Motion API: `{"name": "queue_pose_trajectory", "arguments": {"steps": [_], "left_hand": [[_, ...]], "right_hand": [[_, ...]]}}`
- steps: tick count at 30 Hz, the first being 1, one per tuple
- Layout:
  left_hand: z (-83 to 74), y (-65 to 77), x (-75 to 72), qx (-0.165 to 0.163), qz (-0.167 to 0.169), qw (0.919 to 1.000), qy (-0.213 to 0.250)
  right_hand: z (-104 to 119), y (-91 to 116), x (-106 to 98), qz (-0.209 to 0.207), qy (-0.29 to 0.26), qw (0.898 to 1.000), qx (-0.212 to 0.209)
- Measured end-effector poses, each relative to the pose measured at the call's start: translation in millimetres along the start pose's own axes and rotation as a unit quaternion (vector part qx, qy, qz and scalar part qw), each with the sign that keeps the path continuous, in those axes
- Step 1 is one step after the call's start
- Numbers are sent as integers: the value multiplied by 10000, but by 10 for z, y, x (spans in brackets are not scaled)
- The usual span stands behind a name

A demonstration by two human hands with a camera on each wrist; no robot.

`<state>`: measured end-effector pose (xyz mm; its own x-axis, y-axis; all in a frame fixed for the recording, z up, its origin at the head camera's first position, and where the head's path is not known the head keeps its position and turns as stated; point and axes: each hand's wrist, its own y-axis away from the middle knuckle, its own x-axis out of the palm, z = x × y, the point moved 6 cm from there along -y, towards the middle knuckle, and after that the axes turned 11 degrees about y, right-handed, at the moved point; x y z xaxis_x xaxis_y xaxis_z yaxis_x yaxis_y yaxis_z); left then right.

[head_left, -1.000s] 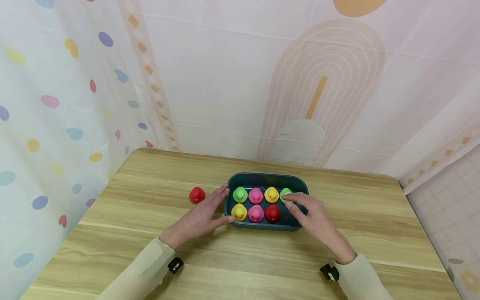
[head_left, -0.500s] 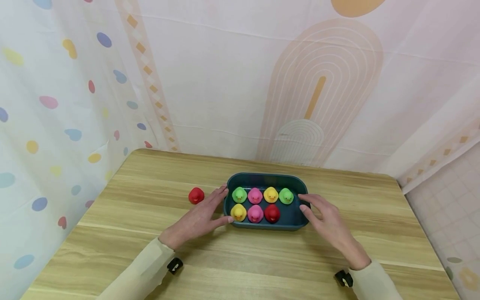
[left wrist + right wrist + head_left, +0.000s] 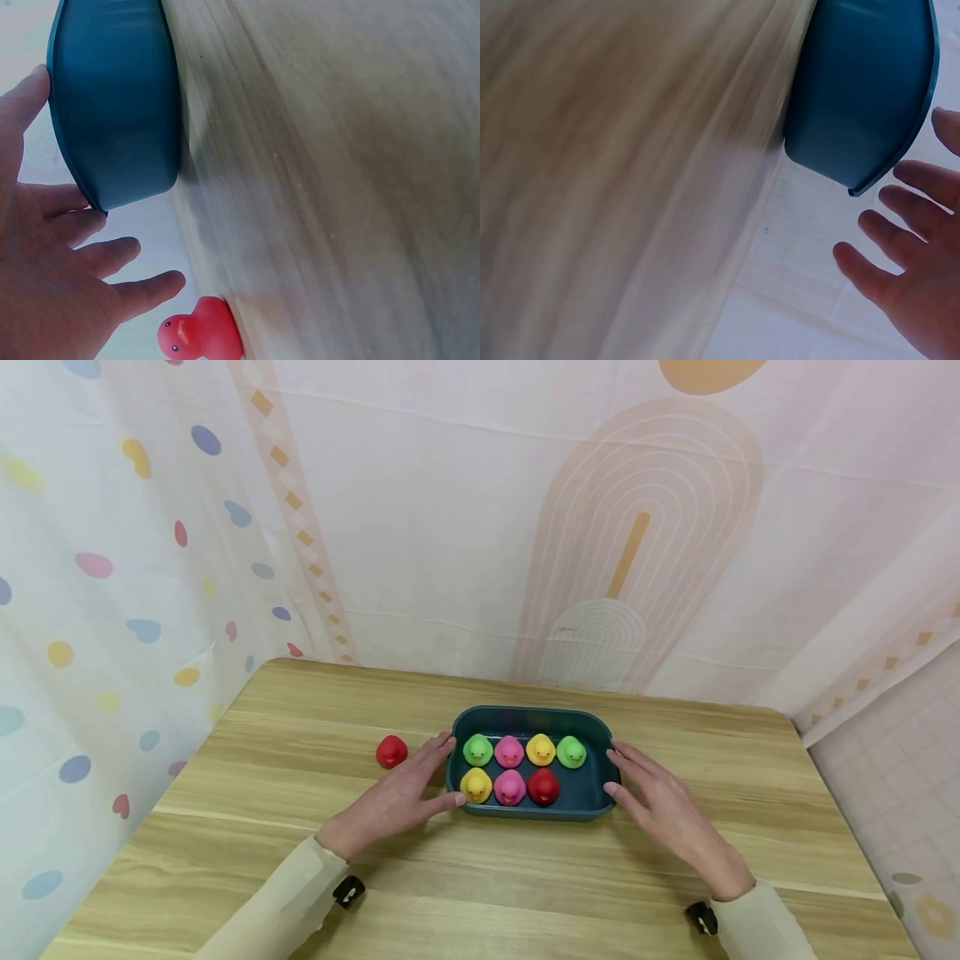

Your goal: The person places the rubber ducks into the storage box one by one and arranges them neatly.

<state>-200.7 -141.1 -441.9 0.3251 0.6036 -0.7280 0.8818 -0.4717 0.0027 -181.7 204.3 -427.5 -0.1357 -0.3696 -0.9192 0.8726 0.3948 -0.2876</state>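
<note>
A dark blue-green tray (image 3: pixel 581 795) stands on the table between both hands, with several rubber ducks in two rows. The back row runs green (image 3: pixel 477 750), pink (image 3: pixel 509 751), yellow (image 3: pixel 540 749), green (image 3: pixel 572 752). In front sit a yellow duck (image 3: pixel 476 786), a pink one (image 3: pixel 510 787) and a red one (image 3: pixel 543 787). My left hand (image 3: pixel 393 797) touches the tray's left end, thumb and fingertips at the rim. At the right end, my right hand (image 3: pixel 671 814) has loosely spread fingers beside the rim, holding nothing. Another red duck (image 3: pixel 392 752) sits outside, left of the tray.
The wooden table (image 3: pixel 480 877) extends around the tray on all sides. A patterned curtain (image 3: pixel 435 527) hangs behind its back edge and along the left. Each wrist wears a small black device, the left one (image 3: pixel 348 891) below the sleeve cuff.
My right hand has let go of the green duck at the back row's right end and moved right, out of the tray to its right rim. The left hand has stayed in place.
</note>
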Motion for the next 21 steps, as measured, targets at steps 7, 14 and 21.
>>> {"name": "queue_pose_trajectory", "arguments": {"steps": [7, 14, 21], "left_hand": [[-2, -5, -9, -70, 5, 10000, 5], [-1, 3, -6, -36, 8, 10000, -11], [3, 14, -38, 39, -56, 10000, 59]], "right_hand": [[-37, 17, 34, 484, 100, 9988, 59], [-48, 33, 61, 828, 122, 9965, 89], [-52, 33, 59, 887, 68, 9960, 77]]}}
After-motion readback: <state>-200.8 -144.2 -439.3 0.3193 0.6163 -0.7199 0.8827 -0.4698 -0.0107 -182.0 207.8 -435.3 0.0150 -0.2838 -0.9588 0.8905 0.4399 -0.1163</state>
